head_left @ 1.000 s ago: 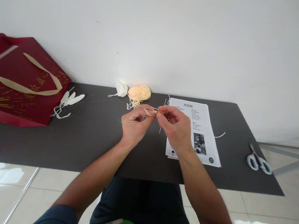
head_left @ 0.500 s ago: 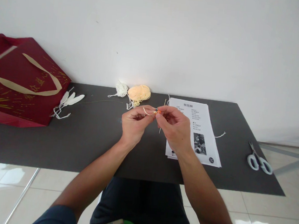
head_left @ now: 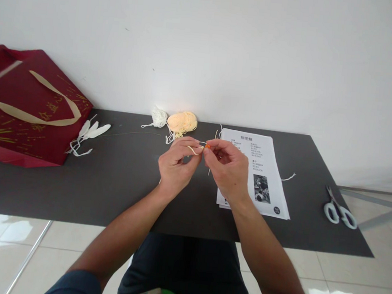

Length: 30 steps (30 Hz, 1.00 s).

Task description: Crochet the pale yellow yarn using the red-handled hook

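In the head view, both of your hands are raised above the dark surface (head_left: pixel 109 180), just to the left of the printed sheet (head_left: pixel 266 172). Your left hand (head_left: pixel 176 166) is closed in a pinch, thumb against forefinger, on a thin cream strand (head_left: pixel 193 150) that loops between the two hands. Your right hand (head_left: pixel 228 168) is also closed in a pinch, on a tiny orange bit (head_left: pixel 208 146) at the strand's end; what exactly that bit is, the view is too small to tell. The strand looks very light, limp and easy to fray or let slip, so it likely wants a fingertip hold close to the orange bit, where it cannot flop. The bit itself looks stiff but small enough to drop, and is best kept between the pads of thumb and forefinger. Beyond the sheet's top left corner lie a peach yarn ball (head_left: pixel 182 121) and a white yarn bundle (head_left: pixel 159 116). Well to the sheet's right lie scissors (head_left: pixel 338 211); far to its left rests a red bag (head_left: pixel 26 107), with white feather-like pieces (head_left: pixel 91 132) just beside it
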Tool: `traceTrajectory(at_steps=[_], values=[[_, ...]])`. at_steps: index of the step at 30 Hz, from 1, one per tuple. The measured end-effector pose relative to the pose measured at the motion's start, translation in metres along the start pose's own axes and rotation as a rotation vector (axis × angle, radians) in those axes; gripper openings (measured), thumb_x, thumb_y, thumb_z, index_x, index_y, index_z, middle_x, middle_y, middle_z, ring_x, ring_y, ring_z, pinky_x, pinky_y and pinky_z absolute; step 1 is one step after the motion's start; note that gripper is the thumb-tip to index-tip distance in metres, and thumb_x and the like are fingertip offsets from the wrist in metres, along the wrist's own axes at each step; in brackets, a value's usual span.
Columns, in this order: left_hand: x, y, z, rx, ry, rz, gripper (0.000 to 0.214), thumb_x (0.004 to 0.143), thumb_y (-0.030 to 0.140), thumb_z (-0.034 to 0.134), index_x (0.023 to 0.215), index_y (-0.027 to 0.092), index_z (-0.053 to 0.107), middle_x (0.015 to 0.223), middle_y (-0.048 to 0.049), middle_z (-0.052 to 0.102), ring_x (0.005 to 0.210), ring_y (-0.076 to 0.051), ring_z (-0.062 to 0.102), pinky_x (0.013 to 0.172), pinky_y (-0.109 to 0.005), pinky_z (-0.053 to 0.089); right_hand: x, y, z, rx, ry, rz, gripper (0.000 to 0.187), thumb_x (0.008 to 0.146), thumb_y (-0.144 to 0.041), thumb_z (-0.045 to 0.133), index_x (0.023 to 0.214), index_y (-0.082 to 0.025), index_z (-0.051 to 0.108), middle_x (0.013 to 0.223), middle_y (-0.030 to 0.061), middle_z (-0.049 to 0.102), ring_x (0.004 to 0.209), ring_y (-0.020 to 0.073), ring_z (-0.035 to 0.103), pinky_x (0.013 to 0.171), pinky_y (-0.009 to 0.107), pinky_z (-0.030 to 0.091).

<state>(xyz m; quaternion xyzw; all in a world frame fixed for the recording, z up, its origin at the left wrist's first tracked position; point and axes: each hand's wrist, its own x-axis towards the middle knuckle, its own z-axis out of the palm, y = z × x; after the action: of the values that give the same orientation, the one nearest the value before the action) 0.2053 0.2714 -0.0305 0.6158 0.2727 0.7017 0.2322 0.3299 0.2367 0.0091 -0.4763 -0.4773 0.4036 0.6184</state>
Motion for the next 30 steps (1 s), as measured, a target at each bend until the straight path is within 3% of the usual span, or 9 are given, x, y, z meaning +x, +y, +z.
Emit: traceTrajectory(at_steps=[3, 9, 14, 19, 30], values=[[0.001, 0.001, 0.0, 0.014, 0.008, -0.008, 0.015, 0.083, 0.014, 0.081, 0.086, 0.029, 0.078, 0.084, -0.0003, 0.079, 0.091, -0.02, 0.074, 0.089, -0.043, 0.06, -0.003, 0.002, 0.001, -0.082, 0.021, -0.074, 0.011, 0.089, -0.03, 0.075, 0.1, -0.026, 0.074, 0.087, 0.0012, 0.075, 0.074, 0.0151, 0.067, 0.071, 0.032, 0.059], [0.002, 0.007, 0.001, -0.068, 0.01, -0.055, 0.017, 0.083, 0.009, 0.08, 0.086, 0.026, 0.078, 0.085, -0.0012, 0.078, 0.091, -0.019, 0.075, 0.089, -0.041, 0.06, -0.01, 0.006, 0.002, -0.31, 0.062, -0.353, 0.01, 0.094, -0.025, 0.069, 0.101, -0.03, 0.074, 0.098, 0.0041, 0.076, 0.087, 0.0198, 0.07, 0.085, 0.039, 0.061], [0.003, 0.007, 0.002, -0.134, 0.035, -0.054, 0.022, 0.081, 0.002, 0.079, 0.087, 0.023, 0.078, 0.087, -0.0014, 0.079, 0.09, -0.017, 0.075, 0.087, -0.038, 0.061, -0.009, 0.008, 0.005, -0.148, 0.096, -0.255, 0.008, 0.091, -0.027, 0.073, 0.099, -0.027, 0.073, 0.094, 0.002, 0.076, 0.081, 0.0168, 0.072, 0.077, 0.033, 0.064], [0.003, 0.006, 0.003, -0.083, 0.056, 0.038, 0.024, 0.08, 0.0, 0.079, 0.086, 0.023, 0.076, 0.083, 0.0002, 0.078, 0.089, -0.018, 0.075, 0.086, -0.039, 0.061, -0.006, 0.003, 0.005, -0.042, 0.049, -0.158, 0.007, 0.088, -0.027, 0.075, 0.093, -0.025, 0.071, 0.086, -0.0004, 0.075, 0.071, 0.0128, 0.069, 0.069, 0.029, 0.062], [0.002, 0.006, 0.002, -0.071, 0.05, 0.056, 0.026, 0.079, -0.002, 0.079, 0.087, 0.022, 0.076, 0.085, -0.0003, 0.078, 0.092, -0.018, 0.075, 0.086, -0.04, 0.062, -0.003, -0.003, 0.001, 0.108, -0.017, -0.019, 0.011, 0.083, -0.022, 0.079, 0.091, -0.022, 0.071, 0.08, -0.0028, 0.071, 0.063, 0.0087, 0.063, 0.061, 0.024, 0.056]])
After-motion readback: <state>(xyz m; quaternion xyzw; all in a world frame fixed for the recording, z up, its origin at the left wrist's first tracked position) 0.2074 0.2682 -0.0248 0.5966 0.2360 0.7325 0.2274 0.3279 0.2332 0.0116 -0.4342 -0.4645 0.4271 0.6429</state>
